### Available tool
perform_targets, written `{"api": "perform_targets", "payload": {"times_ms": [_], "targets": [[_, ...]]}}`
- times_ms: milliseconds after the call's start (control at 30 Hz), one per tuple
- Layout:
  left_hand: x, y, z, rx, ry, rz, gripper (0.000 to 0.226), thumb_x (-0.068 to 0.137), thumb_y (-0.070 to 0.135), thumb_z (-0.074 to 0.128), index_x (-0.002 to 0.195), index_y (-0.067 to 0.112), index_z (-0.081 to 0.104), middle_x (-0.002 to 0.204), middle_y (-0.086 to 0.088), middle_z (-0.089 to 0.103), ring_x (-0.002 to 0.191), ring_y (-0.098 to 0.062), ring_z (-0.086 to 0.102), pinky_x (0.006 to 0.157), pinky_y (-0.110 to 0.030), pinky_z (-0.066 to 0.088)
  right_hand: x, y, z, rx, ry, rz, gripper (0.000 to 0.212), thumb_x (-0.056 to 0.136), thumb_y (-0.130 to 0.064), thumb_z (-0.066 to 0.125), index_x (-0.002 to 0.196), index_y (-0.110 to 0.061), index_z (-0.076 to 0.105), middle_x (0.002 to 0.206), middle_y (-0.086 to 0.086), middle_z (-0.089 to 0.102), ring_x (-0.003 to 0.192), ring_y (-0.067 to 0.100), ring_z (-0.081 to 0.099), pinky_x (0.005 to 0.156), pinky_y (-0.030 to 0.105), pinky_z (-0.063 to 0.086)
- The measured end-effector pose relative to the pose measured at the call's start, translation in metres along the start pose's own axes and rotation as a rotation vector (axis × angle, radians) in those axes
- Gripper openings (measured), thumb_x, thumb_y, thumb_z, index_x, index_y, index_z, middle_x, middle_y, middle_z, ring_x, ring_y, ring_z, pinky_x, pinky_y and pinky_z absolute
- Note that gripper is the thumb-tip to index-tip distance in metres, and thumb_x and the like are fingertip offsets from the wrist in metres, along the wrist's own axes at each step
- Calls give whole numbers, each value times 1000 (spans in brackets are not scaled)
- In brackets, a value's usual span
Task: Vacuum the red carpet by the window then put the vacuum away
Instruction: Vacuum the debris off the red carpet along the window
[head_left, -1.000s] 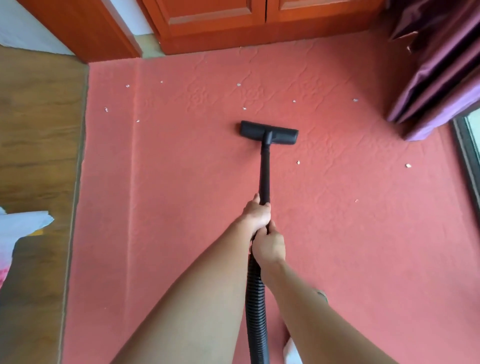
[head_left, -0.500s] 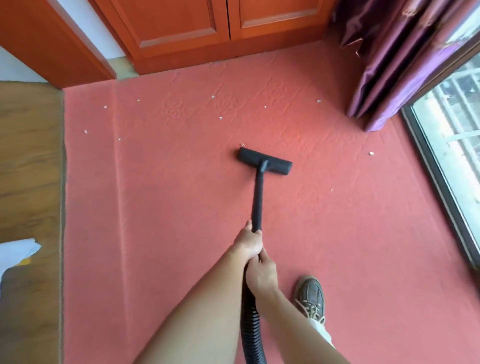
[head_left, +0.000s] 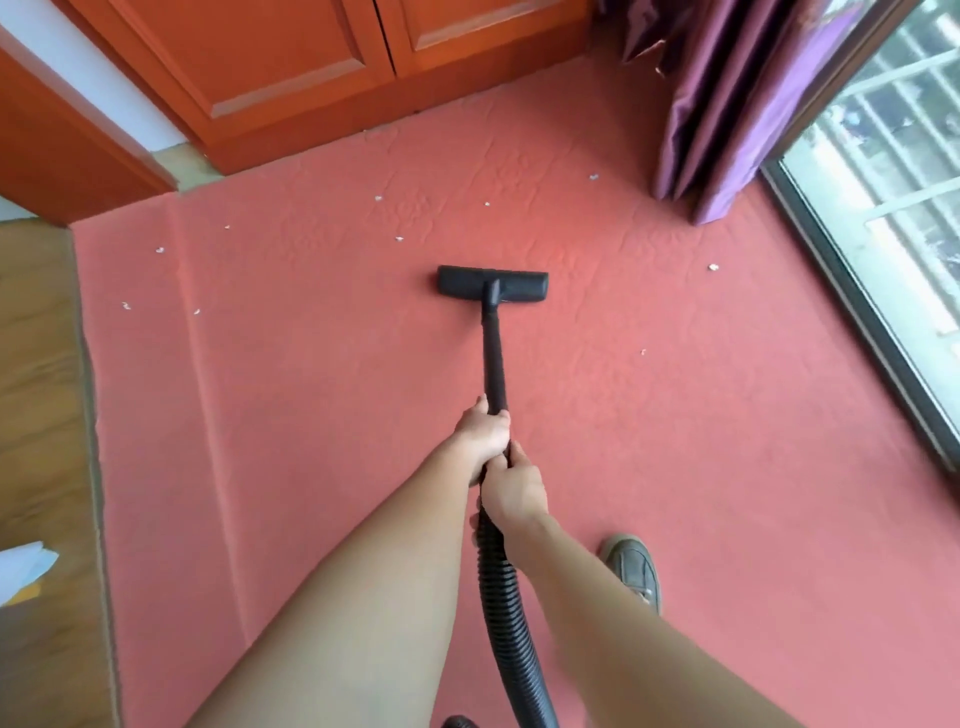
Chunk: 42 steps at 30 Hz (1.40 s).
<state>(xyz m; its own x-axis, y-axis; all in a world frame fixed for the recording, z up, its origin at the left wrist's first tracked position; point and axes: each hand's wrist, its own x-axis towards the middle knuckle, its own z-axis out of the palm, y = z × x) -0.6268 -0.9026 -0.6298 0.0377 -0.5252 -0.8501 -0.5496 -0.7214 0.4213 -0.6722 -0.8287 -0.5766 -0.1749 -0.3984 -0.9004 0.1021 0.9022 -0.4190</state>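
Both hands hold the vacuum. The left hand wraps the black wand, and the right hand grips just behind it, where the wand meets the ribbed hose. Over the last second the floor head comes back toward the person and then goes forward again. It now lies flat near the middle of the red carpet.

A scrap that lay just off the head's right end a second ago no longer shows (taken up or hidden under the head, I cannot tell which). The stroke seems to be working, but much is left. White scraps still lie ahead of the head, more sit near the carpet's left edge, and two lie to the right.

Bare carpet surrounds the head, so there is room to push on as far as the cabinet. The tight places look to be the curtain hem and the window frame along the right. The wooden floor begins past the left edge. A shoe stands just right of the hose.
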Motion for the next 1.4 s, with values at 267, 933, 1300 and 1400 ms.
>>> {"api": "perform_targets", "payload": {"times_ms": [267, 933, 1300, 1400], "targets": [[-72, -1, 154, 360, -360, 97, 58, 103, 27, 42, 159, 24, 25, 153, -8, 45, 135, -27, 47, 112, -30, 35, -43, 86, -104, 140, 354, 57, 44, 105, -22, 36, 147, -26, 47, 91, -4, 65, 84, 20, 60, 80, 31, 43], [-2, 206, 257, 252, -216, 90, 58, 105, 29, 41, 159, 30, 21, 158, -5, 36, 136, -27, 45, 112, -35, 35, 58, -52, -288, 304, 199, -23, 39, 106, -23, 35, 141, -26, 51, 80, -1, 64, 49, 11, 56, 32, 15, 39], [4, 211, 250, 42, -204, 78, 55, 103, 30, 45, 155, 35, 31, 149, -1, 49, 127, -23, 54, 110, -39, 43, 61, -68, -293, 424, 108, -11, 28, 105, -21, 34, 111, -32, 60, 70, 15, 53, 36, 21, 47, 40, 30, 46], [-20, 187, 231, -169, -311, -58, 36, 100, 53, 45, 121, 34, 67, 103, 0, 69, 79, -16, 63, 62, -27, 50, 66, -68, -289, 399, 147, -32, 22, 104, -25, 39, 104, -28, 61, 67, 13, 52, 44, 23, 48, 46, 34, 48]]}}
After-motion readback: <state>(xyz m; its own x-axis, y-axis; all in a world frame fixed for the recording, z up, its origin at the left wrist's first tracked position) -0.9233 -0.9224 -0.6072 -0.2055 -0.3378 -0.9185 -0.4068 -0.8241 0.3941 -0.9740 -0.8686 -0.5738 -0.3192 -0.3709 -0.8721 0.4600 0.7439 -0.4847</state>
